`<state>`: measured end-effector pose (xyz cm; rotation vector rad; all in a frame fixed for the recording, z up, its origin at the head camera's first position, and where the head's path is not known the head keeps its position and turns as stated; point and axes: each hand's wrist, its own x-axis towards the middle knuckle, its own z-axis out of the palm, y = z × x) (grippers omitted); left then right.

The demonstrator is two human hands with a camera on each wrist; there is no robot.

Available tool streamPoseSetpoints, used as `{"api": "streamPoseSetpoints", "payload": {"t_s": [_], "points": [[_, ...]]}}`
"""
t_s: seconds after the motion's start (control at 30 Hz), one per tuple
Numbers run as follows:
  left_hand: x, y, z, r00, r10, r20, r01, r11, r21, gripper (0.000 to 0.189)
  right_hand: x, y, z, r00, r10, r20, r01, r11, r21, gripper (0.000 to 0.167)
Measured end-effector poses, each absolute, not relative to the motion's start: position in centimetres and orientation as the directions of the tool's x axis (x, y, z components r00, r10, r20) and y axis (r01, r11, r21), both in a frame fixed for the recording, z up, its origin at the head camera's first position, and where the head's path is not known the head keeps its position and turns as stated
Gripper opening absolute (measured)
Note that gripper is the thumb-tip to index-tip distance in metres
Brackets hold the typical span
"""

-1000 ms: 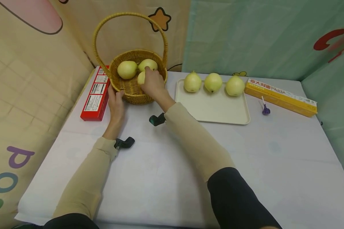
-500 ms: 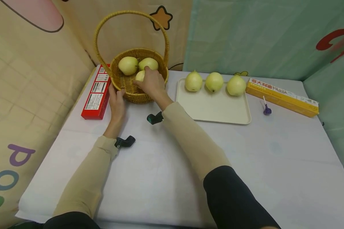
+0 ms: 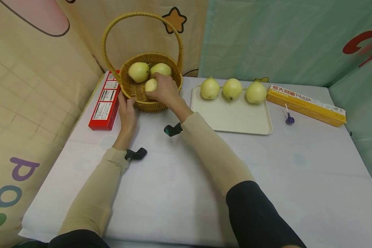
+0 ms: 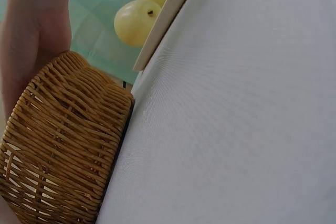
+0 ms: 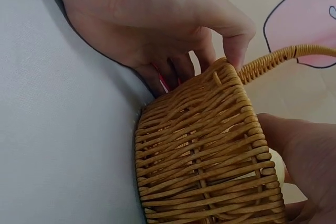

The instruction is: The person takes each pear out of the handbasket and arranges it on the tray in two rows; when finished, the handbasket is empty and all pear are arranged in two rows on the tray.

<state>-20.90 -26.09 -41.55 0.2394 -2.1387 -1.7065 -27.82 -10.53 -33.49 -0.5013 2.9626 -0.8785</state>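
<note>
A woven wicker basket [image 3: 147,106] with a tall hoop handle stands at the back left of the table. My left hand [image 3: 127,113] grips its near left side; in the right wrist view the thumb of that left hand [image 5: 157,19] hooks over the rim, with the other fingers against the outer wall. Reaching inside from the right, my right hand [image 3: 166,90] holds a pale yellow-green pear [image 3: 151,85], its fingertips partly hidden. Behind it in the basket lie two more pears, one at the left [image 3: 138,72] and one at the right [image 3: 161,69].
Right of the basket, a cream tray [image 3: 235,119] bears three pears [image 3: 232,89] along its back edge. A red box [image 3: 103,105] lies left of the basket. Farther right are a yellow pasta box [image 3: 307,106] and a purple lollipop [image 3: 289,119]. Curtains hang behind.
Inside the basket, my right hand has shifted slightly and the pear it holds has moved a little left. My left hand keeps its place on the basket.
</note>
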Motion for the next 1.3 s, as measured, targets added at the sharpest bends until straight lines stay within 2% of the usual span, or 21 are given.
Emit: {"api": "streamPoseSetpoints", "payload": {"t_s": [0.27, 0.47, 0.83, 1.07, 1.3], "points": [[-21.1, -26.1, -41.6, -0.910, -0.369, 0.188, 0.101, 0.242, 0.965, 0.074, -26.1, -8.6, -32.0, -0.926, -0.330, 0.183, -0.369, 0.698, -0.614, 0.069], [-21.1, -26.0, -41.2, -0.913, -0.360, 0.193, 0.104, 0.254, 0.962, 0.074, -24.6, -6.7, -31.0, -0.905, -0.346, 0.249, -0.423, 0.666, -0.614, 0.067], [-20.9, -26.0, -41.3, -0.911, -0.368, 0.185, 0.100, 0.239, 0.966, 0.072, -21.8, -2.9, -31.4, -0.853, -0.342, 0.393, -0.521, 0.599, -0.609, 0.066], [-20.8, -26.1, -41.2, -0.908, -0.371, 0.196, 0.110, 0.240, 0.964, 0.073, -20.0, 0.0, -31.8, -0.836, -0.357, 0.417, -0.549, 0.544, -0.635, 0.067], [-20.7, -26.5, -40.8, -0.904, -0.377, 0.201, 0.119, 0.229, 0.966, 0.072, -18.6, 3.0, -33.4, -0.865, -0.320, 0.385, -0.501, 0.552, -0.667, 0.065]]}}
